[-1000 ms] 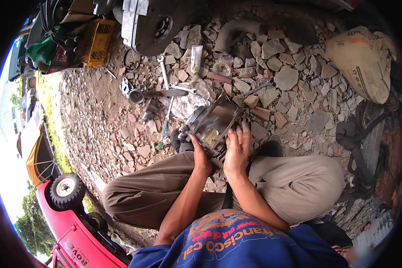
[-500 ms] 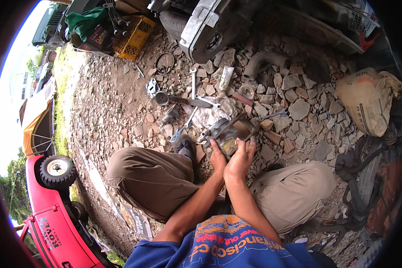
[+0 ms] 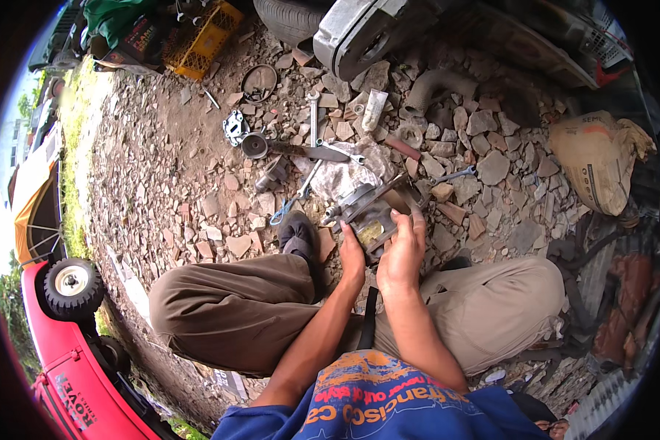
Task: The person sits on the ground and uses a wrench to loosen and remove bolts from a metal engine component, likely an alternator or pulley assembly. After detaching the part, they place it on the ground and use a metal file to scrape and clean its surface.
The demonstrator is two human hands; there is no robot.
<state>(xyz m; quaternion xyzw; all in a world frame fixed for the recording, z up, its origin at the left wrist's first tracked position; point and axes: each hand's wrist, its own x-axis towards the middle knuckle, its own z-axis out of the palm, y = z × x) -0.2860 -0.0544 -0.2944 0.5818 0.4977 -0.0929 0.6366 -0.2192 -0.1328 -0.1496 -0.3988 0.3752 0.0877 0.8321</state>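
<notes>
Between my knees a dark metal housing (image 3: 378,209), with a yellowish patch and a fitting at its left side, is held in both hands. My left hand (image 3: 352,257) grips its lower left, fingers mostly hidden; my right hand (image 3: 400,253) has its fingers wrapped on the right side, tips slightly blurred. A crumpled pale cloth (image 3: 356,165) lies just beyond it, among wrenches (image 3: 313,117), a long dark flat piece (image 3: 308,152) with a round end, a small silver plate (image 3: 235,127), a white tube (image 3: 374,110) and a blue cord (image 3: 280,216).
Rubble covers the ground. Ahead are a large metal casing (image 3: 356,33), a tire (image 3: 282,18), a corrugated hose (image 3: 429,92) and a yellow crate (image 3: 202,40). A paper sack (image 3: 590,165) and dark hoses (image 3: 572,271) lie right; a red vehicle (image 3: 77,352) stands left.
The housing looks more tilted and foreshortened than a second ago, still held in both hands. My hands drew close together, then slightly apart. The head view has shifted, showing more of the far clutter.
</notes>
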